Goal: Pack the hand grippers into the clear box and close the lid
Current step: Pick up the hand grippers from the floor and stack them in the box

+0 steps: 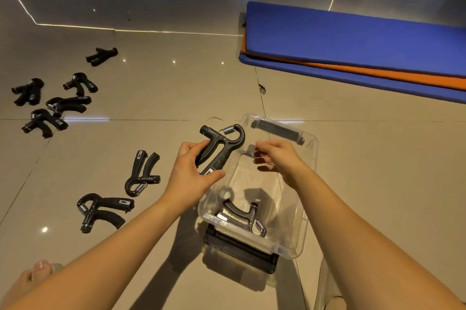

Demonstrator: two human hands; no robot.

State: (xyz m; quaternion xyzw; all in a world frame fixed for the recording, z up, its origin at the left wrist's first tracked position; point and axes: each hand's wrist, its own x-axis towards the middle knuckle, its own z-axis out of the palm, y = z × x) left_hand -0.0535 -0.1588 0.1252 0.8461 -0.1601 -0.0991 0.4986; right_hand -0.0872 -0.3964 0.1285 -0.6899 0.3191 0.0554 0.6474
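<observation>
The clear box (306, 211) sits open on the tiled floor, with black latches at its near and far ends. One black hand gripper (243, 216) lies inside it at the near end. My left hand (191, 173) holds another black hand gripper (222, 144) by its handles, just above the box's left rim, spring end pointing away. My right hand (276, 158) hovers over the far half of the box, fingers apart and holding nothing. Two more hand grippers, one (142, 173) and another (104, 211), lie on the floor left of my left arm.
Several more black hand grippers (54, 97) are scattered on the floor at far left. Blue and orange mats (353, 49) are stacked at back right. My bare foot (37, 269) shows at bottom left. A pale, see-through object (327, 287) lies at the bottom edge, right of the box.
</observation>
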